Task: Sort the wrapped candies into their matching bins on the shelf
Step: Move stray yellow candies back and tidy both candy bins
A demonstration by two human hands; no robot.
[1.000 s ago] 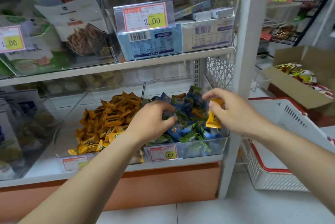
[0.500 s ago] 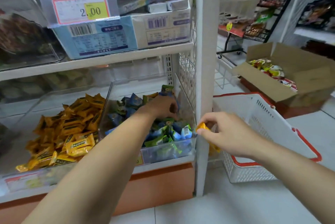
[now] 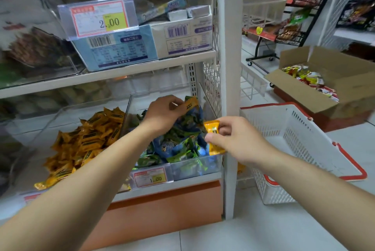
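Note:
Two clear bins stand side by side on the low shelf. The left bin (image 3: 67,112) holds a heap of orange wrapped candies (image 3: 89,139). The right bin (image 3: 211,164) holds blue and green wrapped candies (image 3: 176,145). My left hand (image 3: 164,113) reaches into the back of the right bin and pinches an orange candy (image 3: 190,104) lifted from the blue and green pile. My right hand (image 3: 235,139) is at the right bin's front right corner and holds orange candies (image 3: 213,129) between thumb and fingers.
A white shelf post (image 3: 229,88) stands just right of the bins. A white basket with red handles (image 3: 300,149) sits on the floor to the right, with an open cardboard box of snack packets (image 3: 316,80) behind it. Boxes fill the upper shelf bin (image 3: 142,43).
My left hand has picked an orange candy out of the back of the blue and green bin. My right hand has risen to the bin's front corner with its orange candies.

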